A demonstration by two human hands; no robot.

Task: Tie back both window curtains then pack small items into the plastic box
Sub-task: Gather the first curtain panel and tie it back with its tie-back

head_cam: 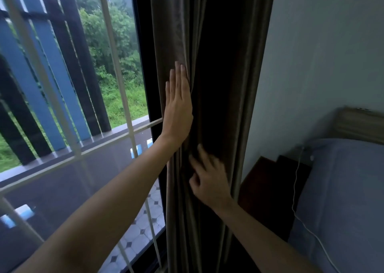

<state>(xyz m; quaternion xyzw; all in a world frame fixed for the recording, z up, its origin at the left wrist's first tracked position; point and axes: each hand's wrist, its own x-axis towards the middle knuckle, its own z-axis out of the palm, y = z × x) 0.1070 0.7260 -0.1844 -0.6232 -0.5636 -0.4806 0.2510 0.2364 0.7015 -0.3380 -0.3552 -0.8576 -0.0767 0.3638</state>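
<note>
By the window point(87, 98), both open hands point(179, 104) touch curtain point(224, 69).

Left hand point(178, 104) flat on gathered brown curtain point(218, 65), right hand point(209, 179) fingering folds below

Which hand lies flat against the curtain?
The left hand, fingers straight, higher on the curtain; the right hand below has its fingers bent.

Head view — forward and down, close on curtain point(207, 65).
</note>
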